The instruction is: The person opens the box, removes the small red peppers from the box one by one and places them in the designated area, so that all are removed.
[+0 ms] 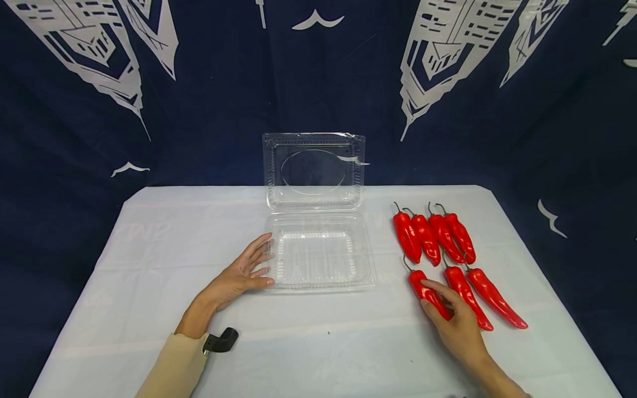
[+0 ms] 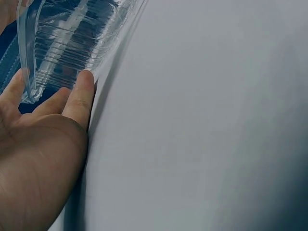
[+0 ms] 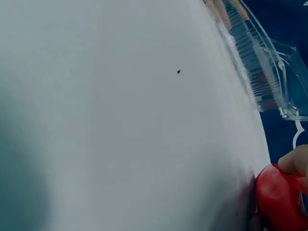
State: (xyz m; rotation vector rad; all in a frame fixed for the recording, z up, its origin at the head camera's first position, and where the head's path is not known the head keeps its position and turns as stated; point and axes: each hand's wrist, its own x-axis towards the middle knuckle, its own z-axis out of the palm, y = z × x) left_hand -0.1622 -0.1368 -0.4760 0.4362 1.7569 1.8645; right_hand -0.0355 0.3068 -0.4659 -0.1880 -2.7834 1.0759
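A clear plastic clamshell container (image 1: 318,286) lies with its lid (image 1: 314,145) raised at the back. My left hand (image 1: 233,282) rests at the container's left side, fingers extended along its wall. In the left wrist view, the fingertips reach the ribbed clear wall (image 2: 72,48). On the right, my right hand (image 1: 460,330) pinches a red chili pepper (image 1: 427,290) between thumb and fingers; its stem points away from me. The right wrist view shows the rounded end of this pepper (image 3: 276,199) at the fingers, close over the white cloth.
Beside the held pepper lie two more red peppers (image 1: 465,293). Behind them is a row of several others (image 1: 407,237), stems to the back. A white cloth covers the table (image 1: 308,348), and a dark blue printed curtain (image 1: 224,110) hangs behind its far edge.
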